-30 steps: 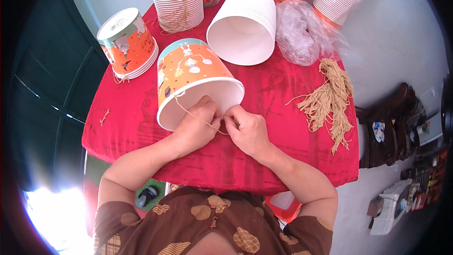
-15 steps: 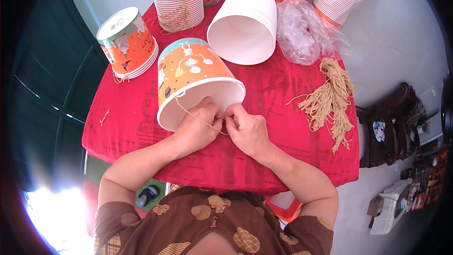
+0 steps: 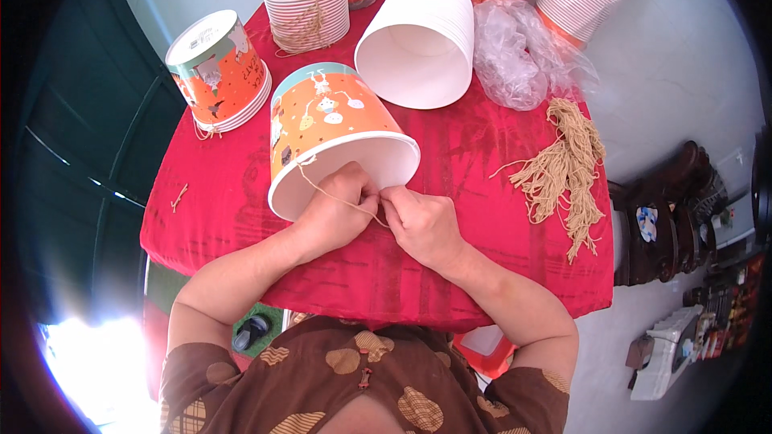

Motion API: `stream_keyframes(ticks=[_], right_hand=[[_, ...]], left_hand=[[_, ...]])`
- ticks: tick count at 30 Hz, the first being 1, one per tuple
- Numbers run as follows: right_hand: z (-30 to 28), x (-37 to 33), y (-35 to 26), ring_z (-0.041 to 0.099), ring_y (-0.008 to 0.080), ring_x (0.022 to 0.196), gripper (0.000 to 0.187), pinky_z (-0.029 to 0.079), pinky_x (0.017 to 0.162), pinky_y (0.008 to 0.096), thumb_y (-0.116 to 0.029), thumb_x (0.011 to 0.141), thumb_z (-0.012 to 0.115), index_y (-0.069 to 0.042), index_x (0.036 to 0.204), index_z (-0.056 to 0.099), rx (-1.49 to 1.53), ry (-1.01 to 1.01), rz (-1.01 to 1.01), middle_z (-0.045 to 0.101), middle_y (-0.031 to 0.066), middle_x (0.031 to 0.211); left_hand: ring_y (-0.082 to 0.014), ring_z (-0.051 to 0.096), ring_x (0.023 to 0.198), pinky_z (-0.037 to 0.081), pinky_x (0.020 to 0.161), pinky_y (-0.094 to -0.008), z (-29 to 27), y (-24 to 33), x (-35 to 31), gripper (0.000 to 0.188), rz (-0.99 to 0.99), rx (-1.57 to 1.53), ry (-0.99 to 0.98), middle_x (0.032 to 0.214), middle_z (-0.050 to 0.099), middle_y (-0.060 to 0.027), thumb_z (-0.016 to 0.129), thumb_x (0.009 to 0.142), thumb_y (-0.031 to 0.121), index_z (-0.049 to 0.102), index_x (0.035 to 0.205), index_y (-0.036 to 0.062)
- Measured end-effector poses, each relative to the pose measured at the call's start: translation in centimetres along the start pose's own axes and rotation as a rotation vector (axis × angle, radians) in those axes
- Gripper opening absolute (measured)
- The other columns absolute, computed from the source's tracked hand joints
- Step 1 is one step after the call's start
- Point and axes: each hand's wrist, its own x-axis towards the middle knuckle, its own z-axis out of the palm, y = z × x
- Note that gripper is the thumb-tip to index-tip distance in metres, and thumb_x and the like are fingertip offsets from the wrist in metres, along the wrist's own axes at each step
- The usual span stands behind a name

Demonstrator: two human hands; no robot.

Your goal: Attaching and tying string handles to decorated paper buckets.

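An orange paper bucket point(image 3: 334, 110) with a white rim and cartoon figures lies tipped on its side, its mouth toward me. A tan string point(image 3: 326, 190) comes from the left part of the rim and runs across the back of my left hand point(image 3: 342, 201). That hand reaches just inside the mouth, fingers closed. My right hand point(image 3: 422, 221) is pinched closed at the lower right of the rim, its fingertips meeting those of the left. The string's end goes in between the two hands. What lies under the fingertips is hidden.
On the red-clothed table point(image 3: 482, 273) stand a short upturned bucket stack point(image 3: 221, 84), a tall string-tied stack point(image 3: 301, 0) and white nested buckets point(image 3: 422, 48) on their side. Clear plastic wrap point(image 3: 515, 52) lies behind a bundle of tan strings point(image 3: 567, 169). A string scrap point(image 3: 179, 198) is at left.
My right hand's fingers have shifted slightly left against the left hand's fingertips. The bucket and the string across my left hand stay nearly as they were.
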Motion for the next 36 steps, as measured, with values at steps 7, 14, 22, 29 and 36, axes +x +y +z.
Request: stream_keyframes(ticks=[7,14,22,29,36], right_hand=[[-0.2,0.1,0.0,0.064,0.0277,0.055,0.007,0.049,0.047,0.0380,-0.002,0.079,0.065,-0.004,0.083,0.060,-0.034,-0.060,-0.027,0.062,0.0111,0.064],[0.1,0.1,0.6,0.064,0.0345,0.057,0.004,0.049,0.049,0.0440,-0.007,0.082,0.063,-0.003,0.081,0.061,0.247,-0.065,0.199,0.062,0.0166,0.065],[-1.0,0.9,1.0,0.068,0.0256,0.066,0.009,0.051,0.060,0.0350,-0.005,0.087,0.058,0.001,0.090,0.064,0.357,-0.259,0.331,0.067,0.0160,0.075],[-0.9,1.1,1.0,0.065,0.0172,0.064,0.010,0.050,0.058,0.0317,-0.004,0.086,0.058,0.002,0.089,0.065,0.390,-0.268,0.388,0.067,0.0132,0.073],[-0.8,1.0,0.7,0.064,0.0217,0.065,0.010,0.050,0.058,0.0351,-0.006,0.084,0.060,0.002,0.084,0.066,0.436,-0.221,0.459,0.067,0.0140,0.071]], left_hand=[[-0.0296,0.061,0.078,0.049,0.069,-0.0378,-0.4,0.3,0.1,0.003,-0.054,0.005,-0.039,0.086,0.060,-0.0155,0.063,0.079,-0.001,0.060,0.080,-0.0022],[-0.0372,0.062,0.082,0.050,0.073,-0.0428,-0.3,0.4,0.1,0.005,0.016,0.055,-0.043,0.090,0.059,-0.0194,0.062,0.079,0.000,0.058,0.081,-0.0025],[-0.0291,0.060,0.081,0.049,0.072,-0.0365,-0.4,0.6,0.2,0.008,-0.001,0.106,-0.002,0.087,0.058,-0.0139,0.065,0.078,-0.002,0.058,0.079,-0.0024],[-0.0270,0.059,0.083,0.048,0.073,-0.0343,-0.5,0.5,0.0,0.005,-0.010,0.043,-0.048,0.093,0.057,-0.0130,0.063,0.081,0.000,0.061,0.079,-0.0033],[-0.0236,0.059,0.083,0.048,0.072,-0.0328,-0.7,0.9,0.1,0.004,-0.056,-0.014,-0.134,0.094,0.058,-0.0109,0.064,0.081,0.000,0.062,0.080,-0.0026]])
